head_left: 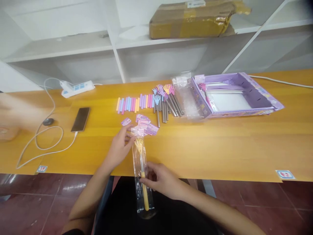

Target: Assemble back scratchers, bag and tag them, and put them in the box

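Note:
A yellow hand-shaped back scratcher with a metal rod lies inside a clear plastic bag, its handle end toward my body. My right hand grips the scratcher through the bag around the middle, thumb on top. At the bag's upper end, my left hand pinches the plastic next to the scratcher's yellow fingers. Just beyond lie several small purple printed cards, partly behind the bag's top. Further back are a row of coloured handle tubes and a pile of scratcher heads on metal rods.
Empty clear bags lie beside a purple display box holding a few scratchers. At left are a phone on a white cable, a dark mouse-like object and a power strip. A taped carton sits on the shelf.

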Motion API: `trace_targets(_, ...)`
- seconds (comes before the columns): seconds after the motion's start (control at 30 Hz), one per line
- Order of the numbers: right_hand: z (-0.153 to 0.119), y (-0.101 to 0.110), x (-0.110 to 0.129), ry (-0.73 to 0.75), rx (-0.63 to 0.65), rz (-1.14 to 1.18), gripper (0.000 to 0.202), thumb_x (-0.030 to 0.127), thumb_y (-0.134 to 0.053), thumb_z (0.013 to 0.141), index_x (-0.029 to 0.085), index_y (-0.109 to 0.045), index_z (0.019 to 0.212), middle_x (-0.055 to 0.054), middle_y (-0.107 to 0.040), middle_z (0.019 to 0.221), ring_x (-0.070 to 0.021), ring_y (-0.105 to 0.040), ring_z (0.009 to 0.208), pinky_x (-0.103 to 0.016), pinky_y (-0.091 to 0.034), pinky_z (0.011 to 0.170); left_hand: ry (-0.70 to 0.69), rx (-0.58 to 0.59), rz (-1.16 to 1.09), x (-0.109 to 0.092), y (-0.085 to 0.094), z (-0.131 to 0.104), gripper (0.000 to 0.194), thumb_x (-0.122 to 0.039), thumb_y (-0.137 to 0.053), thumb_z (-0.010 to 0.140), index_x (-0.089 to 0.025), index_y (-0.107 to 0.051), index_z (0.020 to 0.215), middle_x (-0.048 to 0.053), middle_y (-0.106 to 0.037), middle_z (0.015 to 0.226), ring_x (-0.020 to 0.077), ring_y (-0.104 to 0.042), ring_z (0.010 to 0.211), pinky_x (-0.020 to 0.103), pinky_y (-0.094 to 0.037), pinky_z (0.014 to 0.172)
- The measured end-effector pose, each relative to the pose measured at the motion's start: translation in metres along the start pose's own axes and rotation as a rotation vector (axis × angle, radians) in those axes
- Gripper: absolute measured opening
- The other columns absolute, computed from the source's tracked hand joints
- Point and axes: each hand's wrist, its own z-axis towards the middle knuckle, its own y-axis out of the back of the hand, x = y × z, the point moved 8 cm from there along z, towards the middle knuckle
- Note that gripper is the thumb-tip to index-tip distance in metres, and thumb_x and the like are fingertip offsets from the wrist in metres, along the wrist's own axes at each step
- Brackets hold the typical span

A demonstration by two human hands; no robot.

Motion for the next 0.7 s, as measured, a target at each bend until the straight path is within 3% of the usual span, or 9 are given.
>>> trace_targets(0.13,-0.002,-0.002,0.013,0.015,0.105,-0.120,0.025,0.043,-0.075,0.098,0.021,-0.063,0.092,0.004,-0.067,0.075,-0.0134,-0.060,0.065,-0.025,-0.043,0.063,-0.008,-0.064,-0.145,0.002,0.010,0.008,0.029,-0.037,-0.067,0.102,-0.026,-0.067,0.129,0.005,-0.070,0.108,0.0202,-0.073,0.097,0.032,-0.061,0.082)
trace_targets(0.2,0.000,0.008,0.021,0.067,0.116,-0.255,0.029,0.047,-0.066,0.105,0.021,-0.066,0.093,0.002,-0.070,0.079,-0.0147,-0.062,0.067,-0.026,-0.044,0.065,0.005,-0.093,-0.138,0.005,0.012,0.007,0.025,-0.039,-0.070,0.100,-0.024,-0.070,0.120,0.002,-0.068,0.098,0.0191,-0.071,0.090,0.030,-0.059,0.077)
trace_targets(0.27,0.008,0.032,0.029,0.110,0.020,-0.469,0.032,0.045,-0.056,0.112,0.021,-0.067,0.094,-0.002,-0.072,0.084,-0.0163,-0.065,0.071,-0.028,-0.045,0.068,0.003,-0.116,-0.092,0.008,0.012,0.006,0.022,-0.041,-0.070,0.100,-0.024,-0.071,0.114,0.000,-0.066,0.090,0.0176,-0.070,0.084,0.029,-0.057,0.076)
trace_targets(0.33,0.022,0.067,0.035,0.104,-0.179,-0.715,0.029,0.039,-0.052,0.113,0.019,-0.067,0.099,-0.006,-0.073,0.094,-0.0189,-0.067,0.078,-0.030,-0.046,0.071,-0.013,-0.135,-0.070,0.010,0.012,0.006,0.021,-0.042,-0.068,0.102,-0.024,-0.069,0.111,-0.001,-0.065,0.086,0.0174,-0.071,0.084,0.029,-0.056,0.077)
trace_targets(0.4,0.038,0.100,0.040,0.066,-0.371,-0.931,0.024,0.036,-0.054,0.112,0.016,-0.067,0.115,-0.012,-0.072,0.111,-0.0229,-0.070,0.086,-0.032,-0.048,0.072,-0.017,-0.156,-0.082,0.013,0.012,0.007,0.021,-0.044,-0.065,0.104,-0.024,-0.067,0.110,-0.002,-0.066,0.083,0.0181,-0.073,0.084,0.029,-0.056,0.078)
trace_targets(0.47,0.054,0.121,0.041,0.043,-0.482,-1.075,0.032,0.041,-0.057,0.111,0.015,-0.064,0.129,-0.016,-0.067,0.125,-0.0261,-0.072,0.092,-0.033,-0.050,0.071,-0.014,-0.172,-0.079,0.016,0.011,0.006,0.023,-0.047,-0.064,0.105,-0.025,-0.064,0.111,-0.002,-0.068,0.083,0.0191,-0.076,0.084,0.031,-0.056,0.079)
trace_targets(0.57,0.072,0.134,0.033,0.031,-0.536,-1.144,0.039,0.044,-0.062,0.109,0.016,-0.063,0.136,-0.017,-0.061,0.131,-0.0266,-0.072,0.092,-0.034,-0.053,0.069,-0.021,-0.171,-0.009,0.018,0.007,0.004,0.025,-0.049,-0.062,0.106,-0.025,-0.063,0.110,0.000,-0.072,0.090,0.0199,-0.077,0.083,0.033,-0.058,0.079)
trace_targets(0.7,0.078,0.139,0.019,0.078,-0.578,-1.076,0.033,0.041,-0.068,0.105,0.019,-0.064,0.130,-0.015,-0.061,0.127,-0.0242,-0.071,0.088,-0.033,-0.053,0.066,-0.067,-0.137,0.154,0.015,0.002,0.001,0.024,-0.047,-0.059,0.107,-0.025,-0.064,0.114,0.004,-0.076,0.102,0.0218,-0.077,0.091,0.037,-0.060,0.085)
